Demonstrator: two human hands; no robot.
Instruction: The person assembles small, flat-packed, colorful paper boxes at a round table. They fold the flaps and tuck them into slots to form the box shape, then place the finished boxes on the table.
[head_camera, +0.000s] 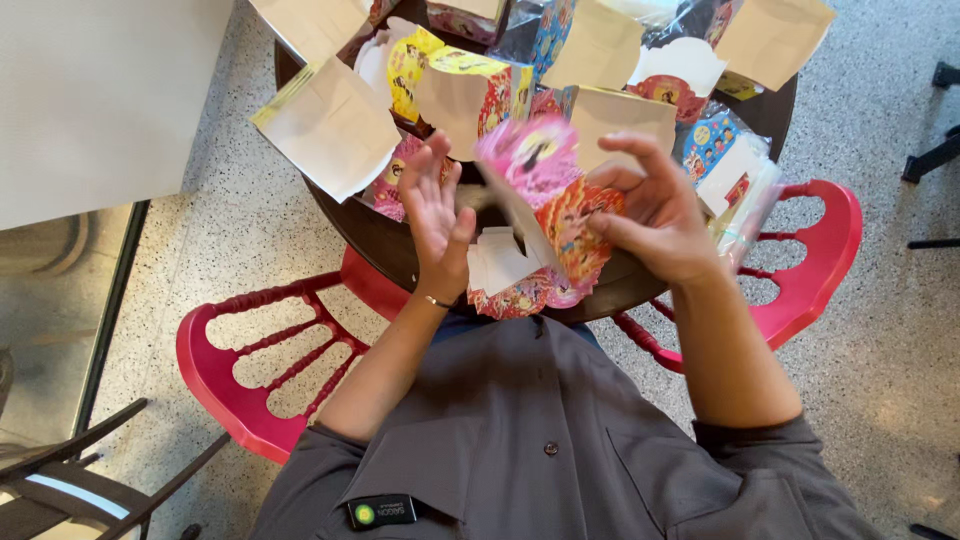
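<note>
A flat, unfolded cardboard box blank (545, 190), pink and red with bright cartoon print and a white inner side, is held up over the near edge of a dark round table (375, 235). My right hand (650, 215) grips its right edge with fingers and thumb. My left hand (435, 215) stands upright against the blank's left side, fingers spread, palm toward it. A second blank (505, 270) lies on the table just under the hands.
Several more printed and white box blanks (330, 125) cover the table. A stack in clear wrap (735, 185) sits at the right. Red plastic chairs (250, 370) stand left and right of me. A white surface (100, 90) fills the upper left.
</note>
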